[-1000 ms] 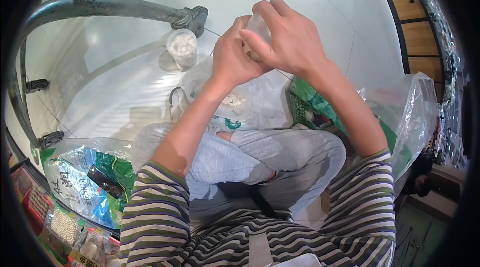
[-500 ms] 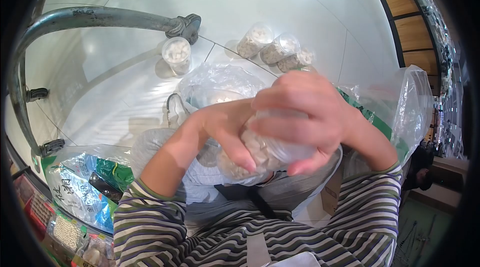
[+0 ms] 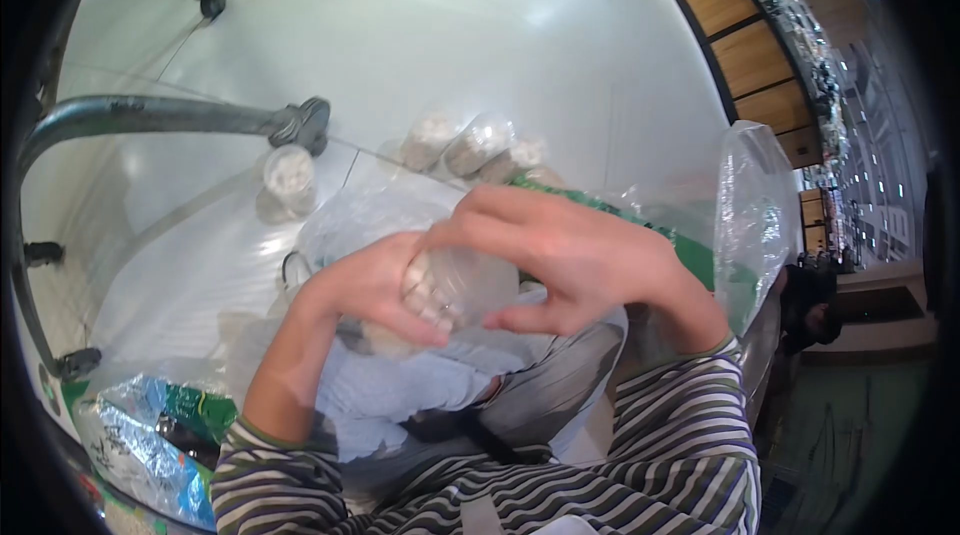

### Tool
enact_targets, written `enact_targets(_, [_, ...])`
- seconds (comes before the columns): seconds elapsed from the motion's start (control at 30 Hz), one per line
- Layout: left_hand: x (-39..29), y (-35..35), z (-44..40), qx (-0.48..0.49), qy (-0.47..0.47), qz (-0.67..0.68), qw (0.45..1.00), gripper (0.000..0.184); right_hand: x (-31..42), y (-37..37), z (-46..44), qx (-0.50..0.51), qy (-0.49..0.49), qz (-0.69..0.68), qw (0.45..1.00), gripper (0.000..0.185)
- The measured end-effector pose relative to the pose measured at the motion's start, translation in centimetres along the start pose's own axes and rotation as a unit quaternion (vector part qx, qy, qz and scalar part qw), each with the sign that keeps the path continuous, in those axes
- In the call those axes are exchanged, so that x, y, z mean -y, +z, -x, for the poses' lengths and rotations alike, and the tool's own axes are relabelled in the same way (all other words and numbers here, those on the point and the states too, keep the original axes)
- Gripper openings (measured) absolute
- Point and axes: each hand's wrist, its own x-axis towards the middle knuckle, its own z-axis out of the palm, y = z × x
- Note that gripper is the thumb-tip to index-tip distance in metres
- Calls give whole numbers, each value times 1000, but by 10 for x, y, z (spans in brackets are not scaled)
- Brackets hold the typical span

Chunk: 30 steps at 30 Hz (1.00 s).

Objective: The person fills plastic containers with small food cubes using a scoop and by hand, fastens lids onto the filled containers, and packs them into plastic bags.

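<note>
A clear plastic jar (image 3: pixel 432 293) of pale, chunky pieces lies tilted between my hands, above my lap. My left hand (image 3: pixel 372 287) wraps round its filled end, thumb on the near side. Curved over the jar's clear right end, my right hand (image 3: pixel 565 253) has its fingers on the far side and its thumb on the near side. Whether a separate lid is there I cannot make out. Just beyond my hands, a clear plastic bag (image 3: pixel 350 220) lies on the floor.
A similar filled jar (image 3: pixel 290 173) stands by a metal leg (image 3: pixel 190 119) with a caster. More jars (image 3: pixel 478 145) are grouped farther off. Green-and-clear packaging (image 3: pixel 745 235) is at right, a printed plastic bag (image 3: pixel 150 435) at lower left. Wooden drawers (image 3: pixel 735 20) line the upper right.
My view has turned, so the floor jars appear lower and farther left. The jar in my hands sits farther left too, and my right hand's fingers have shifted toward its far side.
</note>
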Motion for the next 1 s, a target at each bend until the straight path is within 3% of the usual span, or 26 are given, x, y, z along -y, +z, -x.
enact_targets(0.07, [1,0,8,35,1,39,999,71,6,-13,0,-12,-107,-41,993,60])
enact_targets(0.13, [-4,-5,10,63,0,66,996,72,12,-25,0,-4,-100,-23,995,65])
enact_targets(0.23, [-15,-1,16,46,25,153,987,77,-11,-19,4,-85,-36,-203,975,71])
enact_targets(0.27, [-14,-2,18,42,29,147,988,77,-21,-10,1,-84,-43,-199,975,71])
enact_targets(0.33, [-6,-8,17,31,39,192,980,78,-37,11,-5,-136,-53,-349,926,74])
enact_targets(0.37, [-4,-10,16,41,39,213,976,77,-41,19,-7,-99,-39,-306,946,76])
enact_targets(0.4, [-4,-13,12,41,45,206,977,77,-38,26,-10,-82,-38,-269,959,76])
enact_targets(0.53, [-4,-14,13,1,41,161,986,72,-47,52,-17,-92,-45,-413,905,72])
enact_targets(0.6, [-2,-17,9,-33,67,65,995,70,-52,59,-17,-118,-8,-472,873,77])
enact_targets(0.67, [-7,-12,7,-93,67,27,993,69,-62,74,-15,-204,31,-462,863,76])
enact_targets(0.7, [-8,-11,4,-175,89,-32,980,69,-76,88,-13,-199,28,-467,861,76])
enact_targets(0.77, [8,-21,1,-318,143,-221,911,70,-113,124,-3,-195,151,-413,877,54])
enact_targets(0.8, [10,-25,0,-322,133,-220,911,70,-124,139,3,-189,151,-422,874,54])
enact_targets(0.87, [13,-29,-1,-447,92,-218,863,67,-137,169,17,-103,179,-96,974,30])
enact_targets(1.0, [7,-46,4,-529,112,-181,821,67,-141,208,21,-51,213,-7,976,27])
